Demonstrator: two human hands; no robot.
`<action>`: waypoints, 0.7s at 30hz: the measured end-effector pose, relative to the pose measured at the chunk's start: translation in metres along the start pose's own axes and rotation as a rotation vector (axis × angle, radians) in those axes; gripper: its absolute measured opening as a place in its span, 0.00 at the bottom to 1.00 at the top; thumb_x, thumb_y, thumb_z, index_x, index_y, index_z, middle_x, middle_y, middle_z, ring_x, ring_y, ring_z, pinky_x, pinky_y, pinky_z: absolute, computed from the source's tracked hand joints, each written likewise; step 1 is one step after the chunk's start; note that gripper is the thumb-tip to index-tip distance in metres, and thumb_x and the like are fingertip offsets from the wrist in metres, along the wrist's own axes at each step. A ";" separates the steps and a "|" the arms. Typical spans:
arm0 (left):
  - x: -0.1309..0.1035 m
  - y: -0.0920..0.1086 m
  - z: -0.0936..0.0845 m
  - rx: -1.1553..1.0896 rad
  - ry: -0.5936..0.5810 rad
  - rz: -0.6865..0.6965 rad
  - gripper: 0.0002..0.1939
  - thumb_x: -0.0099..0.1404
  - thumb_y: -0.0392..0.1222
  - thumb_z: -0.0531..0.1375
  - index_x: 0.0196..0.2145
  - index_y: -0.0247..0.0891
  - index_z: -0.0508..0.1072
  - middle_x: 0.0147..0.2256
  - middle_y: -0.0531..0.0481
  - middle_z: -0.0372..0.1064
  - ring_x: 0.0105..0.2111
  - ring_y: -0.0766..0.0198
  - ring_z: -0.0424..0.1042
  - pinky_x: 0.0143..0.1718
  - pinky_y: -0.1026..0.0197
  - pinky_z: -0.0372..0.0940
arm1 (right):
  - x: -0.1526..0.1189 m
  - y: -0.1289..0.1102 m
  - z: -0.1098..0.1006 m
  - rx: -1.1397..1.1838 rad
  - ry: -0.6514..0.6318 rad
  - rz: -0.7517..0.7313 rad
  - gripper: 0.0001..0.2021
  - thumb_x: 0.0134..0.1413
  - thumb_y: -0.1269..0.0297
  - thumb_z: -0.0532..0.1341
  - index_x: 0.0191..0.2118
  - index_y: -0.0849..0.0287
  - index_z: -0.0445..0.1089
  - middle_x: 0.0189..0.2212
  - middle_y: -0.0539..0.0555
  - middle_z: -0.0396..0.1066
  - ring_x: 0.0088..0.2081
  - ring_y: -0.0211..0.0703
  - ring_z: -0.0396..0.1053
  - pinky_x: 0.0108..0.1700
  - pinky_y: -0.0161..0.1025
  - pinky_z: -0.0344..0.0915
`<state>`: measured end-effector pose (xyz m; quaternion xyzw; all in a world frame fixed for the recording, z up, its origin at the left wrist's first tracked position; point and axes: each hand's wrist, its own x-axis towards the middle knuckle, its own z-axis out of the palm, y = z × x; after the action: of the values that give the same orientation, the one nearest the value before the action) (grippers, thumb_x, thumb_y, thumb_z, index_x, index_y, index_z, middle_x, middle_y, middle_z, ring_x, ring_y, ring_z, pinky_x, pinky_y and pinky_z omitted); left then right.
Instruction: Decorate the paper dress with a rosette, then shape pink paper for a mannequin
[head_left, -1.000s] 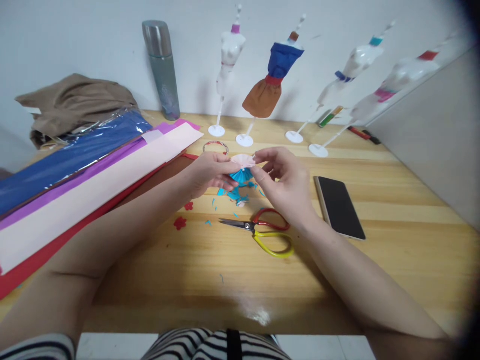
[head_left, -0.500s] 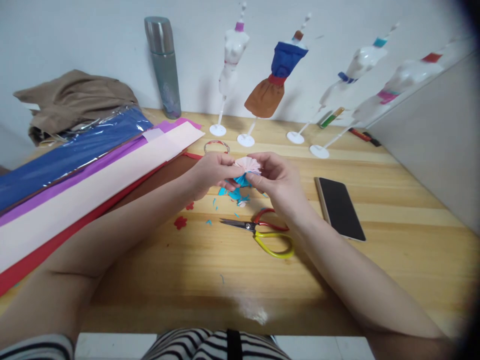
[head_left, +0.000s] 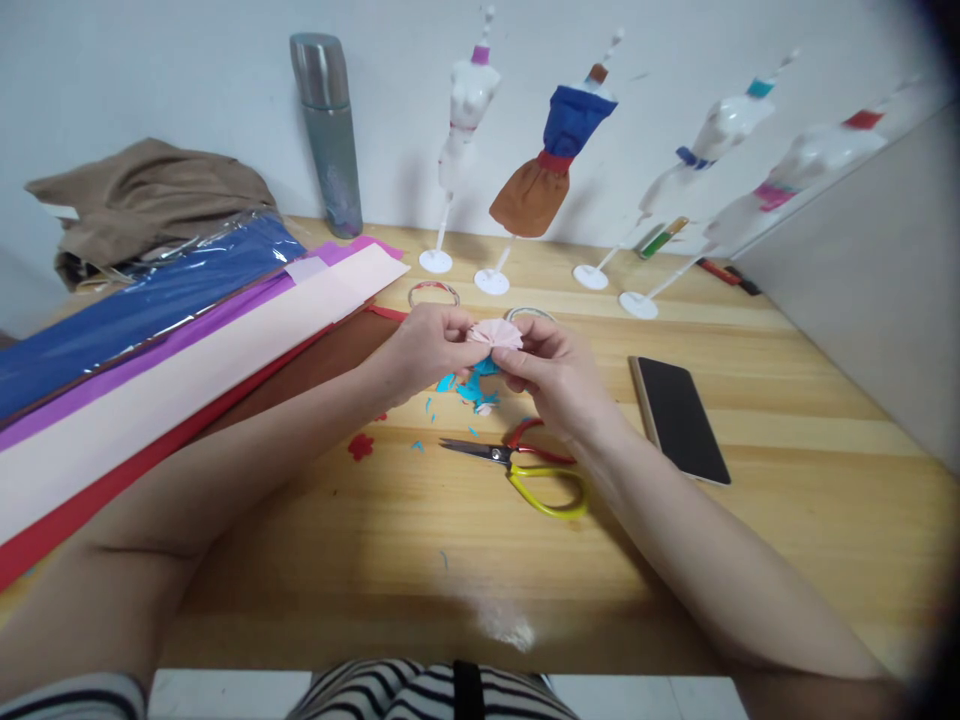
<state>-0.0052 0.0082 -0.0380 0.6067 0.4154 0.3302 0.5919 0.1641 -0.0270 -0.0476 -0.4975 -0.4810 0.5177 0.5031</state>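
Two-handed pinch: left hand point(head_left: 433, 350) and right hand point(head_left: 553, 372) have the pleated pink piece point(head_left: 496, 333) nipped between them, blue showing underneath. Blue scraps point(head_left: 474, 390) lie just below the grip, scissors point(head_left: 496, 453) on its near side, phone point(head_left: 679, 420) off to its right.

The phone point(head_left: 680, 420) lies on the table point(head_left: 337, 560) right of the scissors point(head_left: 497, 454), the cutout point(head_left: 361, 447) and sheets point(head_left: 202, 375) left of them, scraps point(head_left: 474, 389) just behind, the rosette point(head_left: 497, 333) in left hand point(head_left: 429, 343) and right hand point(head_left: 556, 368) beyond, mannequins point(head_left: 574, 125) farthest back.
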 end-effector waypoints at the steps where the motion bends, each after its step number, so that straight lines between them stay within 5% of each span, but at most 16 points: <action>1: 0.000 0.001 0.000 -0.011 -0.008 -0.007 0.04 0.59 0.30 0.65 0.27 0.34 0.78 0.22 0.55 0.71 0.23 0.72 0.69 0.27 0.70 0.66 | 0.000 0.000 0.000 -0.009 0.004 -0.001 0.17 0.34 0.59 0.75 0.29 0.55 0.69 0.22 0.46 0.70 0.22 0.34 0.60 0.21 0.34 0.54; 21: -0.004 0.010 -0.002 -0.286 -0.066 -0.163 0.03 0.65 0.31 0.64 0.35 0.29 0.80 0.31 0.45 0.79 0.29 0.68 0.76 0.36 0.63 0.73 | -0.003 -0.015 -0.007 0.024 -0.046 0.019 0.16 0.43 0.50 0.74 0.30 0.55 0.73 0.22 0.48 0.70 0.21 0.36 0.62 0.24 0.37 0.56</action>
<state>-0.0078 0.0065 -0.0278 0.4911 0.3924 0.3165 0.7104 0.1718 -0.0292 -0.0333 -0.4840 -0.4813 0.5395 0.4930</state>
